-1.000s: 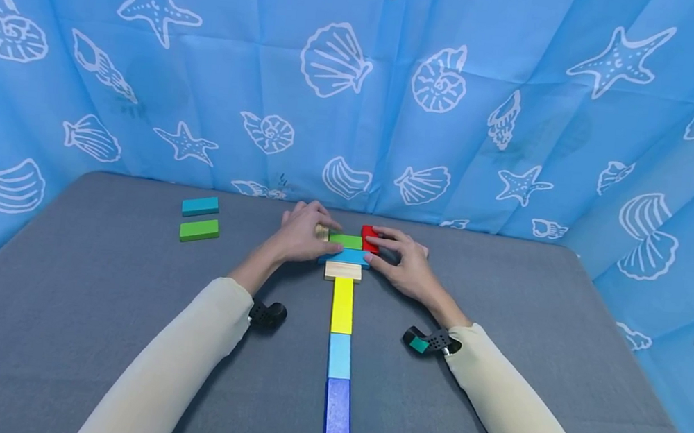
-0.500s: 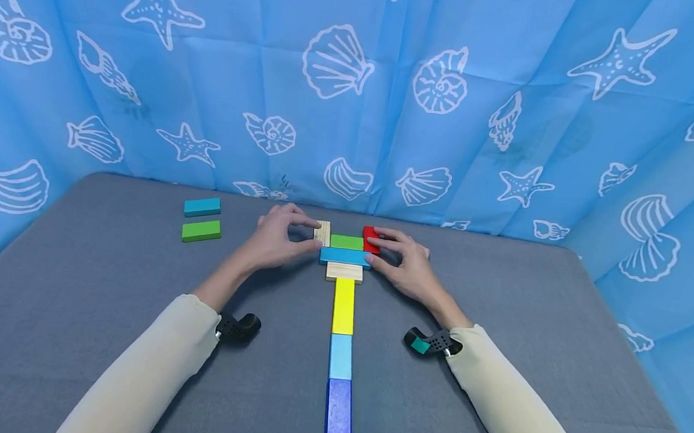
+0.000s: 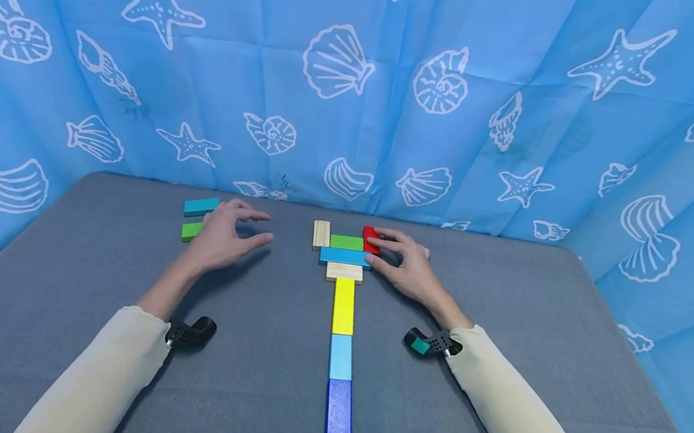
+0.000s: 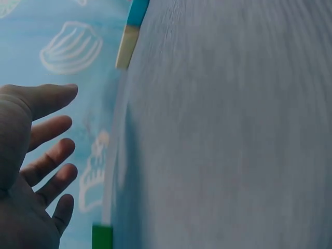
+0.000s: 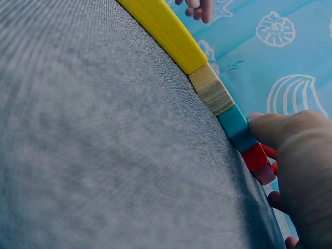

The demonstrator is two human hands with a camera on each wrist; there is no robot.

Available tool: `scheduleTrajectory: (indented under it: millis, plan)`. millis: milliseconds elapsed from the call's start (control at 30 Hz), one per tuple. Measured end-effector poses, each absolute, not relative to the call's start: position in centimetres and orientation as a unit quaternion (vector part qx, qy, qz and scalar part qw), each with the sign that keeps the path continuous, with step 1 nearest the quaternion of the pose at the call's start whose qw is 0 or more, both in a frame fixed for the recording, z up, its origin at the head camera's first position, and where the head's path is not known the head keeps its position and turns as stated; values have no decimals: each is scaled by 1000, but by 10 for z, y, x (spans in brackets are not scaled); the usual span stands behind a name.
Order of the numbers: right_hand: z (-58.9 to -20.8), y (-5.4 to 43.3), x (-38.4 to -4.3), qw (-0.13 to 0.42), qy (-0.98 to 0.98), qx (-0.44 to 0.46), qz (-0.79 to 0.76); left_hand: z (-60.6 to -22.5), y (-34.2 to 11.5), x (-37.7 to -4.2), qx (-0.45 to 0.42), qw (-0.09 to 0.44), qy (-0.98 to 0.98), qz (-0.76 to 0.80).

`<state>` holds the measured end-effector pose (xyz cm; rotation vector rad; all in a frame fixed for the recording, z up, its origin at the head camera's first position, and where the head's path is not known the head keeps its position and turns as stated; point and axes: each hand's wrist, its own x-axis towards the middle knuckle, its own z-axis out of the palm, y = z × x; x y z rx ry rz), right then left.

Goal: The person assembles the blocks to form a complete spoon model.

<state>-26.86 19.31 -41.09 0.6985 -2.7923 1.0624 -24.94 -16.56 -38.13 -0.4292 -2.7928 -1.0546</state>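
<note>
In the head view, my left hand (image 3: pixel 224 234) is above the table at left with fingers spread and nothing in them. It partly covers a green block (image 3: pixel 191 231) and a teal block (image 3: pixel 200 206). My right hand (image 3: pixel 408 264) holds the small red block (image 3: pixel 372 240) between thumb and fingers; the thumb tip also meets the end of the blue block (image 3: pixel 343 256). Against the blue block's far side lies a green block (image 3: pixel 346 242), with an upright-lying wooden block (image 3: pixel 321 234) to its left. In the right wrist view, the thumb hides part of the fingers.
Below the blue block, a column runs toward me: a wooden block (image 3: pixel 344 272), a yellow block (image 3: pixel 344 307), a light blue block (image 3: pixel 341 357) and a dark blue block (image 3: pixel 339 409). Behind the grey table (image 3: pixel 492 398) hangs a blue shell-patterned curtain (image 3: pixel 355 127).
My left hand has let go of the wooden block and moved left, over the loose green and teal blocks. The right hand has stayed at the red block.
</note>
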Motion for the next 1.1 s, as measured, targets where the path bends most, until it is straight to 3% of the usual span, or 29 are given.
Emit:
scheduleTrajectory:
  millis: [533,1100]
  plan:
    - [-412,194,-269,38,-909,226,347,-383,-229,-236,-77,106,-931,-341]
    - [-413,194,-270,38,-910,228,345,-398,-261,-234,-36,76,-936,-343]
